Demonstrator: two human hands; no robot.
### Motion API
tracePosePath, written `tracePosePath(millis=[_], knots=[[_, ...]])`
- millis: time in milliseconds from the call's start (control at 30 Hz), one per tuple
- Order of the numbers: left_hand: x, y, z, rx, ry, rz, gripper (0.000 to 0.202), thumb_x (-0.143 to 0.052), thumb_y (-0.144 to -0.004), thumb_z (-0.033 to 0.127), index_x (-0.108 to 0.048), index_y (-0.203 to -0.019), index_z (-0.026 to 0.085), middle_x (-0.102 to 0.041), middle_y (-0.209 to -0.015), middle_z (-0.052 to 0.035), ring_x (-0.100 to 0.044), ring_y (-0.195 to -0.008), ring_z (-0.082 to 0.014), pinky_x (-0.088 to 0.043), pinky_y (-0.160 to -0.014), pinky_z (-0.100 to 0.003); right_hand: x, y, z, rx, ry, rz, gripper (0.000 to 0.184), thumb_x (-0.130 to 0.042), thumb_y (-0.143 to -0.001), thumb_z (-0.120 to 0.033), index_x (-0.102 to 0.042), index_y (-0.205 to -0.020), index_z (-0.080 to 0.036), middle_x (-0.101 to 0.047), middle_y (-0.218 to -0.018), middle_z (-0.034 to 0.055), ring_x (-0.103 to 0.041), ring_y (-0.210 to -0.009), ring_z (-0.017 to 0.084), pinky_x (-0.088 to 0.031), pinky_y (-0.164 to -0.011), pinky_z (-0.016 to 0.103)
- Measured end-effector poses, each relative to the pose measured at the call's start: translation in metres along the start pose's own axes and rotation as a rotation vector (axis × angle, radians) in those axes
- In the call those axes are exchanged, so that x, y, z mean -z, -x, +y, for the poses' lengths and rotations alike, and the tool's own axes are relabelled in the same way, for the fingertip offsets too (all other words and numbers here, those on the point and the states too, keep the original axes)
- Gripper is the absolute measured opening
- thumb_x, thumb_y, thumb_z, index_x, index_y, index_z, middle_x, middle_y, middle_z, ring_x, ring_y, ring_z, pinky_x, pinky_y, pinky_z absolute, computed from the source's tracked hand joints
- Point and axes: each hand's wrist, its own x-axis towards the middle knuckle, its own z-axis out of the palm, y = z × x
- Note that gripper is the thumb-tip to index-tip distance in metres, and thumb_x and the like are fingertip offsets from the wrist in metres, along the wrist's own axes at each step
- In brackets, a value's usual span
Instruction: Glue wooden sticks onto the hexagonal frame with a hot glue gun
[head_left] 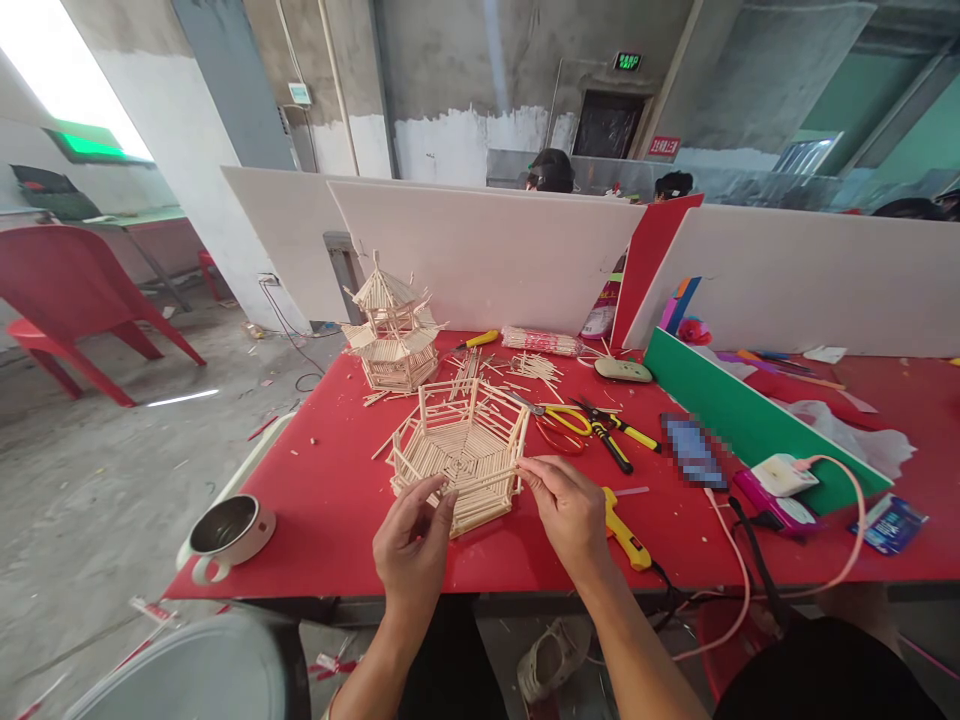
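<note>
Between my two hands a thin wooden stick point(486, 482) spans the near side of a many-sided stick base point(459, 455) with low railings. My left hand point(412, 535) pinches the stick's left end between thumb and fingers. At its right end, my right hand point(559, 505) grips it the same way. Whether the stick touches the base's posts, I cannot tell. Behind the base stands a tiered pagoda model point(391, 335) made of similar sticks. Loose sticks point(536, 370) lie scattered beyond the base.
Right of the base lie yellow-handled scissors point(566, 420), pliers point(611, 440), a yellow glue gun point(626, 530) and a phone point(691, 452). A power strip point(776, 500) with cables sits farther right, by a green board point(757, 420). A metal mug point(232, 530) stands at the left front edge.
</note>
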Motion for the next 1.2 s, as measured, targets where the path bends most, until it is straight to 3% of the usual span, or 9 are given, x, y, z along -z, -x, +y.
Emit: tracePosePath(millis=[1200], knots=[[-0.0005, -0.0008, 0.0000, 0.026, 0.002, 0.015, 0.022, -0.073, -0.081, 0.027, -0.073, -0.102, 0.021, -0.071, -0.092, -0.0057, -0.048, -0.052, -0.0073, -0.046, -0.049, -0.022, -0.0004, 0.0007, 0.0021, 0.002, 0.008, -0.009, 0.017, -0.059, -0.093, -0.023, -0.071, -0.105, -0.026, -0.074, -0.094, 0.0020, -0.070, -0.086, 0.013, -0.055, -0.082, 0.023]])
